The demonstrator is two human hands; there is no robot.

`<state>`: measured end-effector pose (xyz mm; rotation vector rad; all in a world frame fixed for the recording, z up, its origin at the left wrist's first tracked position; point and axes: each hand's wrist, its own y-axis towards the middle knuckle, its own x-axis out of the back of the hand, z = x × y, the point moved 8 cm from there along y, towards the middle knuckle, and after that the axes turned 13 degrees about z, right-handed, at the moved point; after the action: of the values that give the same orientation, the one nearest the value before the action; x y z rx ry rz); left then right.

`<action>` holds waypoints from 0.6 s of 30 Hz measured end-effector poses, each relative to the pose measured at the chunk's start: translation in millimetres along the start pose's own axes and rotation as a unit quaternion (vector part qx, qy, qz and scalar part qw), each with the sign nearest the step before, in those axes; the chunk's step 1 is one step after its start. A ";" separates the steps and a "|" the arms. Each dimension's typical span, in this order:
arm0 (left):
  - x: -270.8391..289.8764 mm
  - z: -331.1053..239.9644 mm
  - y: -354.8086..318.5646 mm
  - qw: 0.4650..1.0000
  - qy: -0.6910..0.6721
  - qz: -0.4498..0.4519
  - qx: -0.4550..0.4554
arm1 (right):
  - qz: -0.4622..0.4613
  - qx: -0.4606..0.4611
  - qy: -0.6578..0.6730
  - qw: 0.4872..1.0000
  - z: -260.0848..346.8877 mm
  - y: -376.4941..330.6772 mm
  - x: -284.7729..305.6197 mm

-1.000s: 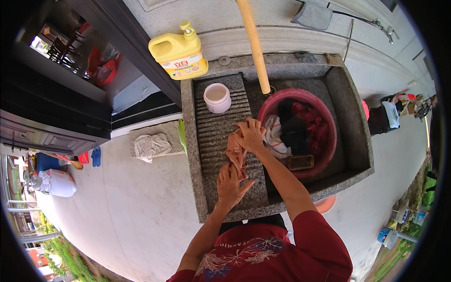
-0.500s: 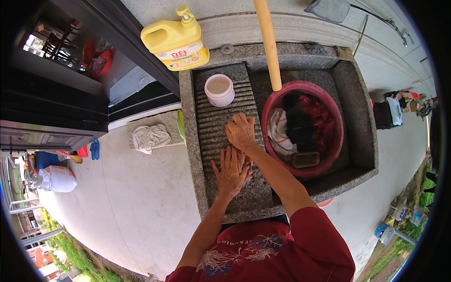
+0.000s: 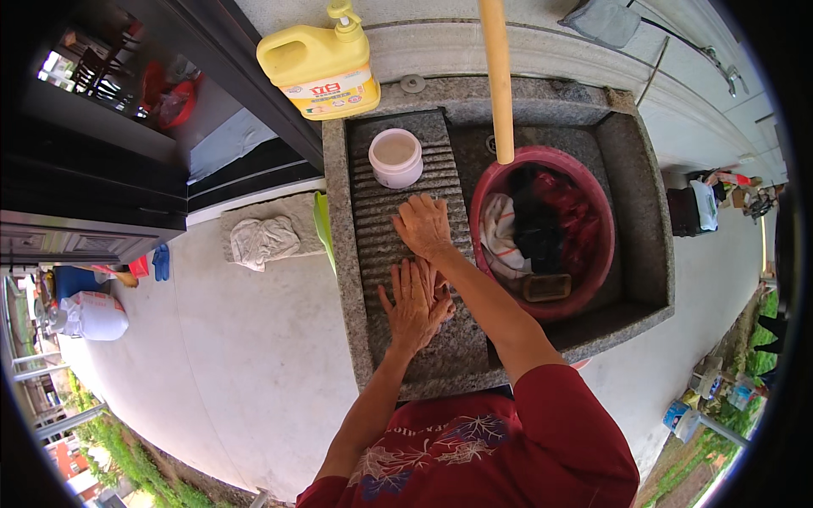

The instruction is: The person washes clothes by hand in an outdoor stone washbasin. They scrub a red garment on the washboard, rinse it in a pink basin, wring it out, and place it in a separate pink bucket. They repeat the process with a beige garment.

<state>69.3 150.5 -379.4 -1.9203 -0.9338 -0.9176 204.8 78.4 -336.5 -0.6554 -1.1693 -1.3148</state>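
Observation:
My left hand presses down on a wet reddish-brown cloth on the ribbed stone washboard. Its fingers lie stretched out and the thumb is apart. Just beyond it, my right hand rests on the ribs with curled fingers; whatever is under its palm is hidden. My right forearm crosses over part of the cloth. A pale pink round tub stands at the far end of the washboard.
Right of the washboard, a dark red basin in the stone sink holds wet clothes and a brush. A wooden pole slants above it. A yellow detergent jug stands at the back left corner.
My right hand has slid a little away from me and to the left over the ribs. My left hand stays on the cloth, almost unmoved.

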 end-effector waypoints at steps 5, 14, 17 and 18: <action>13.5 12.5 -34.5 0.991 -0.115 -0.048 -0.043 | 0.006 -0.057 0.182 0.982 -6.1 -25.8 -6.9; -6.6 1.8 -26.5 0.998 0.039 0.040 0.027 | 0.045 0.039 0.028 0.998 20.1 -24.5 -3.5; -2.7 3.1 -26.5 0.999 0.025 0.034 0.028 | 0.012 -0.040 -0.003 0.999 8.6 3.3 3.2; -1.3 4.2 -26.9 0.999 0.010 0.024 0.028 | 0.025 -0.062 0.018 0.998 7.0 -0.5 -0.1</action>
<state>46.9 165.0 -373.3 -1.8744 -0.8896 -0.8722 202.5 84.6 -334.3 -0.7422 -1.0424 -1.3588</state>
